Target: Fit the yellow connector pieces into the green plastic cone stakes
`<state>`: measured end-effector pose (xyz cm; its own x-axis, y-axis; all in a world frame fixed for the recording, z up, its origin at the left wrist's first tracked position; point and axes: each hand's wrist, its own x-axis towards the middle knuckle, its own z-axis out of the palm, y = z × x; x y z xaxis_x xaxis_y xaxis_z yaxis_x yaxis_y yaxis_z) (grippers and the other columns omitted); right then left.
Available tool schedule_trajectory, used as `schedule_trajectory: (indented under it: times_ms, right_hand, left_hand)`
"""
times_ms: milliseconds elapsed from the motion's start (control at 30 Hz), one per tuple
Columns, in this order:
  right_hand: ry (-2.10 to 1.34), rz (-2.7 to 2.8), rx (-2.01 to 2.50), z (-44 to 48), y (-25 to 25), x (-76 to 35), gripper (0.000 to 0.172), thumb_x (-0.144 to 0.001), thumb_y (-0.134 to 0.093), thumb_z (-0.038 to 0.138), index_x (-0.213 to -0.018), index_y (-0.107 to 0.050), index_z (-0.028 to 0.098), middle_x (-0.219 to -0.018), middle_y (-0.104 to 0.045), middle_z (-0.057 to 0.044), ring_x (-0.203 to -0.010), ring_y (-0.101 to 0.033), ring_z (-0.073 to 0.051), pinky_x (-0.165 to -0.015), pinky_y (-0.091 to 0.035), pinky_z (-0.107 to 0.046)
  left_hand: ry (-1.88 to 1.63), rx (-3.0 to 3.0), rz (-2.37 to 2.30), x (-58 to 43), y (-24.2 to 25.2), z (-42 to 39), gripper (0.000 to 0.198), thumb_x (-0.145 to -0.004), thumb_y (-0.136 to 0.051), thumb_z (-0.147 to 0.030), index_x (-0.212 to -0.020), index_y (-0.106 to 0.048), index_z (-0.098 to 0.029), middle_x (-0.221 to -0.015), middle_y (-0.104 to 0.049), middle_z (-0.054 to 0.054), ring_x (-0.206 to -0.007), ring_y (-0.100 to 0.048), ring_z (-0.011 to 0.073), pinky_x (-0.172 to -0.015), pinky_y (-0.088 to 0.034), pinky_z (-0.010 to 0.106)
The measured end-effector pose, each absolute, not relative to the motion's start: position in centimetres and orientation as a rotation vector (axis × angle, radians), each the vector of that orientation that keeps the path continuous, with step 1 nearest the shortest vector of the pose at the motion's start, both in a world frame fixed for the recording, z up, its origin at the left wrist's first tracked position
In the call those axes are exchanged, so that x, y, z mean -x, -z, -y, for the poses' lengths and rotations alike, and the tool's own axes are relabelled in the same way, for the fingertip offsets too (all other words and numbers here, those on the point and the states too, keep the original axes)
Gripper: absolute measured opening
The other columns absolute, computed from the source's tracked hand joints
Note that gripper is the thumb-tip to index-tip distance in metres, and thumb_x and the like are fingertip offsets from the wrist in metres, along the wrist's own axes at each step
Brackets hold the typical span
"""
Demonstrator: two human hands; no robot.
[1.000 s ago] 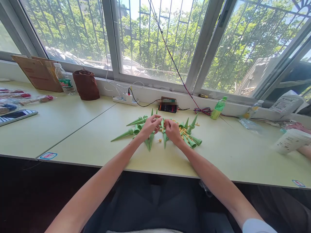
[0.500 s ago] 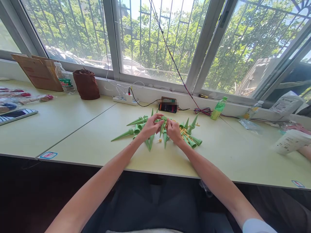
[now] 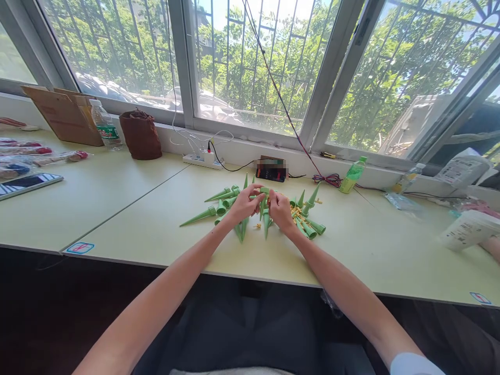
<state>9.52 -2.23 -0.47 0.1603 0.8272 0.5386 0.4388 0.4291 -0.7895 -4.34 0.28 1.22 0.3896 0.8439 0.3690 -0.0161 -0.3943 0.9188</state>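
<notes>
A heap of green plastic cone spikes (image 3: 226,200) lies on the pale table (image 3: 156,229), mixed with small yellow parts (image 3: 296,211). My left hand (image 3: 242,204) is closed on one green cone (image 3: 264,198), held point down above the heap. My right hand (image 3: 279,209) is pinched against the same cone near its wide top end. What the right fingertips hold is too small to name. Both forearms reach in from the bottom of the view.
A power strip (image 3: 202,160), a dark device (image 3: 271,170) and red-black wires (image 3: 326,179) lie by the window sill. A green bottle (image 3: 352,174), brown pouch (image 3: 140,135), water bottle (image 3: 102,125) and cardboard box (image 3: 62,113) stand at the back. Bags (image 3: 466,229) lie right.
The cone between my hands has been raised and turned from lying in the heap to pointing down. Both hands stay together over the heap.
</notes>
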Motion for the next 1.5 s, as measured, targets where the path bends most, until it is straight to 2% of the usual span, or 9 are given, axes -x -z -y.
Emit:
schedule_trajectory:
  times_ms: [267, 433, 633, 733, 833, 933, 1033, 1200, 1500]
  right_hand:
    - [-0.424, 1.410, 1.193, 2.0, 0.6, -9.6, 0.052, -0.094, -0.035, 0.062, -0.060, -0.037, 0.022, -0.049, -0.040, 0.003, -0.046, -0.038, -0.012, -0.046, -0.029, -0.026]
    - [-0.434, 1.392, 1.199, 1.6, 0.9, -9.7, 0.053, -0.094, -0.033, 0.062, -0.060, -0.036, 0.023, -0.049, -0.039, 0.003, -0.045, -0.038, -0.012, -0.045, -0.028, -0.026]
    - [-0.367, 1.388, 1.183, 1.7, 0.6, -9.6, 0.050, -0.097, -0.029, 0.057, -0.062, -0.039, 0.022, -0.053, -0.044, 0.002, -0.048, -0.040, -0.012, -0.048, -0.030, -0.026]
    - [-0.222, 1.381, 1.214, 2.0, 0.1, -9.7, 0.048, -0.098, -0.029, 0.053, -0.064, -0.042, 0.021, -0.057, -0.048, 0.001, -0.051, -0.041, -0.012, -0.052, -0.031, -0.026]
    - [-0.116, 1.413, 1.219, 2.2, -0.2, -9.9, 0.046, -0.099, -0.028, 0.049, -0.066, -0.044, 0.020, -0.059, -0.050, 0.001, -0.053, -0.041, -0.012, -0.056, -0.031, -0.026]
    - [-0.101, 1.541, 1.179, 2.4, -0.1, -9.8, 0.044, -0.099, -0.029, 0.047, -0.068, -0.045, 0.020, -0.061, -0.051, 0.001, -0.054, -0.042, -0.012, -0.057, -0.032, -0.026]
    - [-0.102, 1.630, 1.150, 2.5, 0.1, -9.7, 0.043, -0.099, -0.030, 0.045, -0.068, -0.045, 0.020, -0.061, -0.052, 0.001, -0.055, -0.043, -0.012, -0.058, -0.032, -0.025]
    - [-0.116, 1.643, 1.142, 2.4, 0.2, -9.7, 0.043, -0.099, -0.030, 0.047, -0.067, -0.043, 0.021, -0.061, -0.051, 0.002, -0.055, -0.042, -0.011, -0.058, -0.032, -0.025]
    - [-0.177, 1.613, 1.155, 2.2, 0.0, -9.9, 0.046, -0.099, -0.028, 0.050, -0.065, -0.041, 0.021, -0.057, -0.048, 0.002, -0.053, -0.040, -0.012, -0.057, -0.031, -0.026]
  left_hand:
    - [-1.259, -1.877, -0.759, 4.2, -0.9, -0.4, 0.028, -0.086, -0.059, -0.031, -0.109, -0.053, -0.019, -0.097, -0.060, 0.004, -0.045, -0.050, 0.0034, -0.041, -0.040, 0.018]
    - [-1.370, -2.103, -0.792, 4.2, -0.9, 0.0, 0.023, -0.088, -0.056, -0.029, -0.109, -0.057, -0.020, -0.098, -0.061, 0.004, -0.048, -0.048, 0.0029, -0.045, -0.039, 0.017]
    - [-1.383, -2.050, -0.829, 4.1, -1.0, 0.2, 0.035, -0.089, -0.056, -0.037, -0.120, -0.049, -0.022, -0.095, -0.062, 0.002, -0.044, -0.046, 0.0025, -0.046, -0.039, 0.018]
    - [-1.387, -1.935, -0.846, 3.9, -1.3, 0.2, 0.029, -0.093, -0.047, -0.044, -0.108, -0.052, -0.020, -0.084, -0.063, 0.001, -0.040, -0.046, 0.0037, -0.043, -0.037, 0.018]
    - [-1.332, -1.777, -0.828, 3.9, -1.6, 0.3, 0.035, -0.094, -0.043, -0.051, -0.090, -0.053, -0.018, -0.063, -0.059, -0.002, -0.034, -0.042, 0.0057, -0.037, -0.032, 0.019]
    - [-1.194, -1.595, -0.790, 3.9, -1.9, 0.4, 0.042, -0.092, -0.042, -0.060, -0.079, -0.046, -0.019, -0.050, -0.054, -0.003, -0.030, -0.040, 0.0080, -0.033, -0.028, 0.021]
    - [-1.033, -1.453, -0.786, 4.0, -2.2, 0.6, 0.049, -0.089, -0.040, -0.066, -0.072, -0.042, -0.020, -0.049, -0.055, 0.000, -0.033, -0.044, 0.0105, -0.035, -0.032, 0.023]
    - [-0.886, -1.360, -0.781, 4.1, -2.3, 0.5, 0.057, -0.089, -0.034, -0.067, -0.063, -0.044, -0.018, -0.051, -0.058, 0.007, -0.037, -0.047, 0.0115, -0.038, -0.035, 0.025]
    - [-0.919, -1.296, -0.680, 4.2, -2.3, 0.3, 0.043, -0.084, -0.052, -0.059, -0.080, -0.051, -0.016, -0.062, -0.062, 0.005, -0.040, -0.050, 0.0111, -0.038, -0.036, 0.023]
